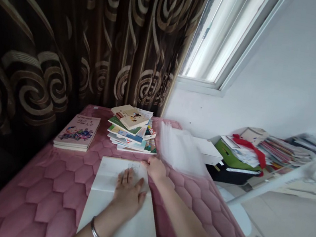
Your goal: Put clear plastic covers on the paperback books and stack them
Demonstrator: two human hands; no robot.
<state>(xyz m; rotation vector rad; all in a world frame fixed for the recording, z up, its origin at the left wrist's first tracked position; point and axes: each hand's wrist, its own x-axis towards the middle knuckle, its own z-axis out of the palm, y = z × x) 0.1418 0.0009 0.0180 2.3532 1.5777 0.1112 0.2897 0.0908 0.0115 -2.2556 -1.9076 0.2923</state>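
At the near edge of the pink counter [53, 182], the left hand [126, 196] lies open and flat on the open book [101, 204]. The right hand [155, 168] is by a blurry lifted page [179, 150]; I cannot tell its grip. The book pile [131, 130] at the far edge is untouched.

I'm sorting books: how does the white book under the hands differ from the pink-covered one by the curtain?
The white book lies open, showing pale pages; the pink-covered book is shut, its cartoon cover up. The left hand presses flat on the white book and the right hand is at its far edge; nothing touches the pink-covered book. Both lie flat on the pink quilted cover.
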